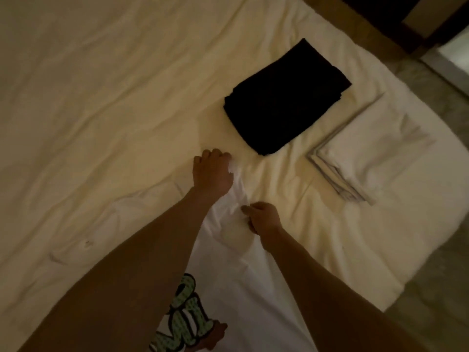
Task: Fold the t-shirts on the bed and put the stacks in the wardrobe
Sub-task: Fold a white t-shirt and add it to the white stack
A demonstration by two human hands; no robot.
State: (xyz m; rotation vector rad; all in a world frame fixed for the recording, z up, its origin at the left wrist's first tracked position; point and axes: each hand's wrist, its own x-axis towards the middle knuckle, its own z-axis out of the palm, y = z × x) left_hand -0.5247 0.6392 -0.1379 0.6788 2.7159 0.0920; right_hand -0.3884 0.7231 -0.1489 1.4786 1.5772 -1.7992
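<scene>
A white t-shirt (236, 270) lies spread on the bed (88, 97) right in front of the person, its green printed lettering (187, 313) showing at the bottom edge of the view between the two forearms. The far end of the shirt is bunched into a narrow, raised strip of cloth, and both hands are on that strip. The left hand (212, 171) reaches farther out, its fingers curled round the tip of the white fabric — a bit of cloth shows beside the knuckles. The right hand (262, 215) is nearer the body and pinches the same strip lower down, fingers closed on a fold. Below the right hand the cloth sags into a small hollow.

Just beyond the left hand, apart from the shirt, sits a folded black garment (284, 97), a neat dark rectangle set at an angle on the cream sheet. To its right, near the corner of the bed, lies a folded white stack (368, 153) with several layered edges showing along its near side; the two piles are close but not touching.

The sheet is creased and rumpled across the left. Past the bed's right edge a strip of pale floor (436, 288) shows — and dark furniture (396, 13) fills the upper right corner, too dim to make out.
</scene>
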